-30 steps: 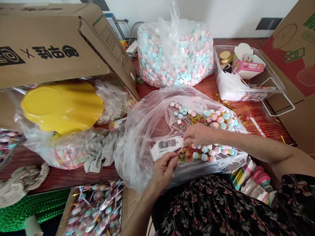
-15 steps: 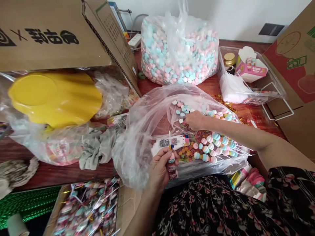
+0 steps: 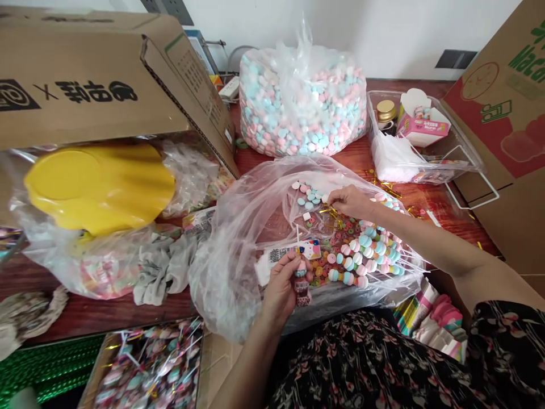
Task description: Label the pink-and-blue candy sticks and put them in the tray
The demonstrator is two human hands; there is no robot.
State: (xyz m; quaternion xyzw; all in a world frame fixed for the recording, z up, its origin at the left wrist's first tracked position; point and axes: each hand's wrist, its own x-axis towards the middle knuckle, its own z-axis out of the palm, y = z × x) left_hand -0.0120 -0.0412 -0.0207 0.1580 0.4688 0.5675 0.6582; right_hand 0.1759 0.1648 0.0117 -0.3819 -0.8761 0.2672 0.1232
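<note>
The person wears a black garment (image 3: 361,363) printed all over with small pink and pale floral sprigs on thin, dark-pink stems; the print looks soft and slightly blurred at this angle. The fabric falls in loose folds over the lap and front. A short sleeve (image 3: 500,332) of the same print ends on the upper arm, with a plain edge and no visible trim. Below it, the right forearm (image 3: 426,238) and right hand (image 3: 351,201) are bare, as are the left forearm (image 3: 247,369) and left hand (image 3: 281,289).
</note>
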